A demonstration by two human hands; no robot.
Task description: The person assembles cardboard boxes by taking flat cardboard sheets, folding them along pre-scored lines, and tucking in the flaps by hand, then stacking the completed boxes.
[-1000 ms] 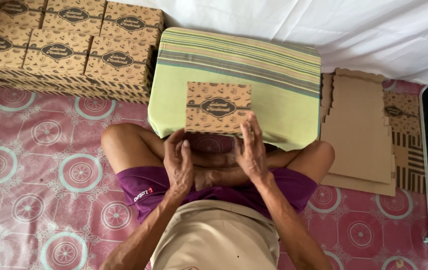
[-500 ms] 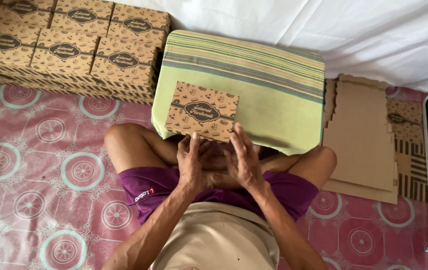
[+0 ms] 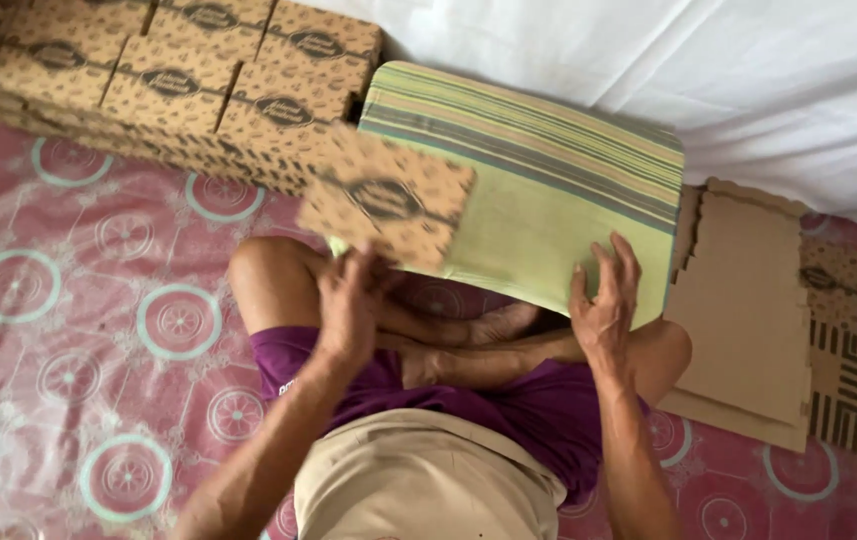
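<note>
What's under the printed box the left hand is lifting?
Under the printed box, held by the left hand, lies the striped green cushion; the cushion part directly beneath is covered.

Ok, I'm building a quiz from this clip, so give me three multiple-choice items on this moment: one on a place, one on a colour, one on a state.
1. Where does the stack of flat cardboard blanks lie?
A. On the person's right, on the mat
B. On top of the cushion
C. In the person's lap

2. What colour is the striped cushion?
A. Red
B. Mostly green
C. Black

3. What is the left hand doing?
A. Resting flat on the mat
B. Holding the printed box up
C. Gripping the cushion

Answers:
1 A: the blanks lie beside the cushion on the person's right.
2 B: the fabric is light green with darker stripes.
3 B: the box is raised at the left hand's fingers, blurred, while the right hand is open at the cushion's edge.
</note>
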